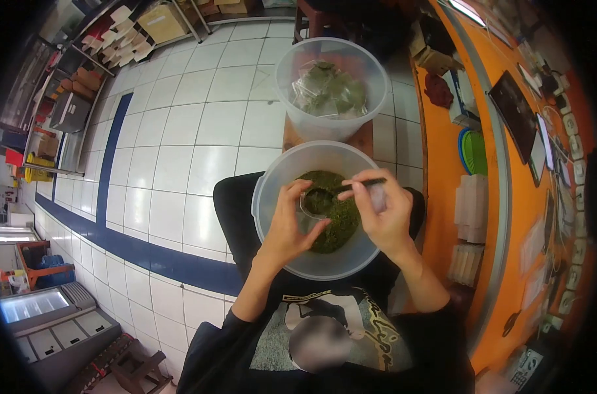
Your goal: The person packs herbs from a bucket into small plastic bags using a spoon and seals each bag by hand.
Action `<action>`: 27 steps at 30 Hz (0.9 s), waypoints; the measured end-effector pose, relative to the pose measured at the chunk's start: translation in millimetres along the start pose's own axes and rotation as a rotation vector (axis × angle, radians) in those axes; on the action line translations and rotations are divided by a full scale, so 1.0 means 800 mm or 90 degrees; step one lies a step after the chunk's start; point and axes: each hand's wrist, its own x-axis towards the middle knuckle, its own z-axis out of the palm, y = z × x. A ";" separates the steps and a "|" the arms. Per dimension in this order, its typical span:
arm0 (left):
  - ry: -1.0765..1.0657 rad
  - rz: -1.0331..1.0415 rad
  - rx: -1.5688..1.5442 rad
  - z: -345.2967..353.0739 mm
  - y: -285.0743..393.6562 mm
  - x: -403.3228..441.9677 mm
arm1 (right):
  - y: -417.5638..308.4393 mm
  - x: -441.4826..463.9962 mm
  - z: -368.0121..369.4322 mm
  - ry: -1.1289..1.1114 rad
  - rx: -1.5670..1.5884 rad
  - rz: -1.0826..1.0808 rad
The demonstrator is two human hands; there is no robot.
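Observation:
A translucent round tub [272,246] rests between the person's legs, with chopped green matter [334,240] in its bottom. Over it, my left hand [288,223] is curved round a small clear bag [309,205], its thumb and fingers gripping the sides. Some green matter shows inside the bag. My right hand [382,213] pinches a thin dark utensil [370,182] whose tip is near the mouth of the bag. Just beyond stands a second translucent tub [298,118] holding several small clear bags of green matter [330,88].
A wooden bench [295,136] is under the far tub. To the right runs an orange counter [456,39] with a green round item [472,151], white stacked packs [471,203] and a dark screen [513,115]. Metal shelves [91,59] stand at the far left on the tiled floor [210,161].

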 end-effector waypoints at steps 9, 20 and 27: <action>0.065 -0.012 -0.026 0.006 -0.010 -0.001 | 0.015 -0.022 -0.018 -0.053 -0.181 0.073; 0.035 0.029 -0.049 0.013 -0.005 -0.005 | 0.008 -0.022 0.007 -0.246 -0.232 -0.103; 0.026 -0.221 -0.406 0.003 -0.007 -0.011 | 0.032 -0.023 -0.010 -0.250 -0.153 -0.022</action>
